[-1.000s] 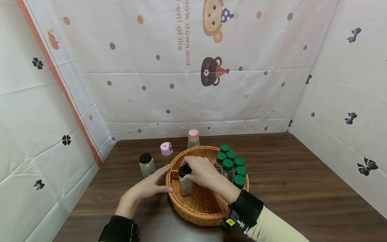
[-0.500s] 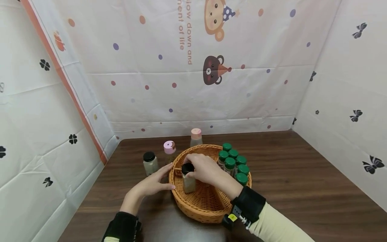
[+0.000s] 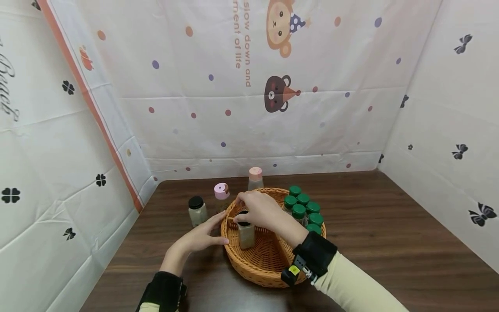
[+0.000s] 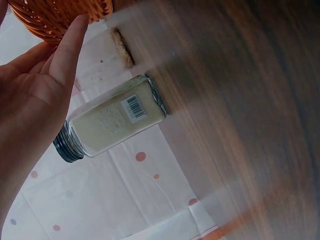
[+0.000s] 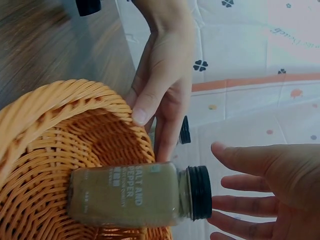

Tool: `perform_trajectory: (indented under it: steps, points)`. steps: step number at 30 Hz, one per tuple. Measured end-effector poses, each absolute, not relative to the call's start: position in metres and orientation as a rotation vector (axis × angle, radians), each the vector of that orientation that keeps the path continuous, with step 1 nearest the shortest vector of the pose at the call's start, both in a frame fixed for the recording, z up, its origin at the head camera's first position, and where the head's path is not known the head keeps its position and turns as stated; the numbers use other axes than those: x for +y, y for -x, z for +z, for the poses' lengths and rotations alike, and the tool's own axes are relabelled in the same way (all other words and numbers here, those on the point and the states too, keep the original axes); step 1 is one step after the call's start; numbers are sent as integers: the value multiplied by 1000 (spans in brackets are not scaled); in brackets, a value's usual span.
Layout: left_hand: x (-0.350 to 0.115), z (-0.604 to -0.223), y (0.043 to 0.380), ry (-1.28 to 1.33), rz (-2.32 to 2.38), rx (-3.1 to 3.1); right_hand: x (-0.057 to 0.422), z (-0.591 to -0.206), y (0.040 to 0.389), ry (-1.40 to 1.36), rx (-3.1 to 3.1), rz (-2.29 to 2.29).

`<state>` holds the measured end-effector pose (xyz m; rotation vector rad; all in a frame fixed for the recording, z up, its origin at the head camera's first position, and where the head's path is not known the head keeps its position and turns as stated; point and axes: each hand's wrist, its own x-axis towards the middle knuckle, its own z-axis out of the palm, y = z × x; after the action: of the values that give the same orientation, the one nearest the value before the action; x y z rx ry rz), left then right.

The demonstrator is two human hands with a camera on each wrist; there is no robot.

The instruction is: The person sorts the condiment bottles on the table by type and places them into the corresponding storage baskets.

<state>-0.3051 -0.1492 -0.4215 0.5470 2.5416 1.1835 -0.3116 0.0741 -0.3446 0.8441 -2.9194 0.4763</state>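
Note:
A salt and pepper jar [image 5: 125,195] with a black cap stands upright in the left compartment of a round wicker basket [image 3: 269,279]. My right hand [image 3: 263,212] is just above this jar, its fingers spread and off the cap in the right wrist view. My left hand [image 3: 202,236] rests against the basket's left rim, thumb and fingers extended. Several green-capped jars [image 3: 299,211] fill the basket's right side, partly behind my right wrist. Beside my left hand, a second black-capped jar [image 4: 117,115] of pale powder stands on the table.
Behind the basket's left side are a jar with a lilac cap [image 3: 222,190] and another with a peach-pink cap [image 3: 255,173]. Everything stands on a dark wooden table [image 3: 358,234], with printed white cloth [image 3: 195,138] hanging at its back and sides.
My right hand has let go of the jar's black cap and risen slightly, leaving the jar in the basket. The left hand stays at the rim. The head view has shifted a little.

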Motion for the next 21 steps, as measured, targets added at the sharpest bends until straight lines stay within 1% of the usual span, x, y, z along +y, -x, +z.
perform_trajectory:
  steps: [12, 21]
  points:
    - [-153, -424, 304, -550, 1197, 2553, 39, -334, 328, -935, -2869, 474]
    - [-151, -423, 302, -600, 1201, 2522, 13, -323, 335, -933, -2895, 512]
